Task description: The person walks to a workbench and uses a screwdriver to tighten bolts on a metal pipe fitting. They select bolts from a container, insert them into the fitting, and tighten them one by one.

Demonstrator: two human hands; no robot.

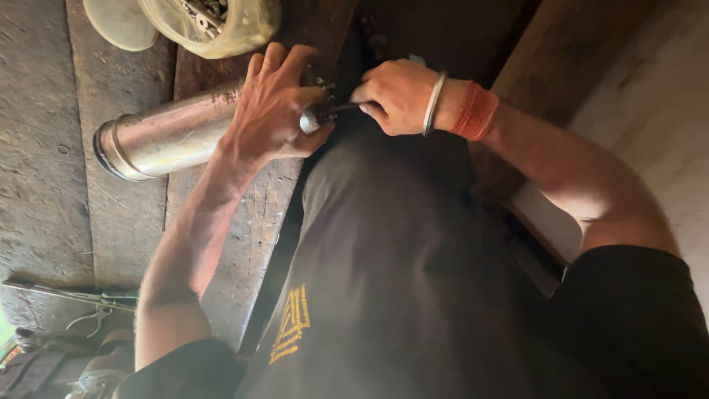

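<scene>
The metal cylinder (173,134) lies on its side across the worn wooden table (44,148), its flanged open end pointing away from the person and its narrower end tucked under the left hand (275,107). That hand wraps over the near end of the cylinder, fingers spread and pressing down, which looks like a way of stopping the round body from rolling or turning while the other hand works on it. The right hand (395,96) is clenched around a thin dark tool (341,108), whose tip meets the small fitting at the cylinder's end just beside the left thumb; what kind of tool it is cannot be told, since the fist hides most of it. A steel bangle (434,102) and a band of red thread (475,112) sit on the right wrist.

Both hands come close together at that one end, so the bracing hand sits right against the point where the tool bites. Beyond the cylinder, at the far edge of the table, stands a pale plastic tub (221,26) holding small metal parts, within reach of the left hand. Near the person's left elbow some wire-like tools (81,299) lie on the table, well apart from the work.
</scene>
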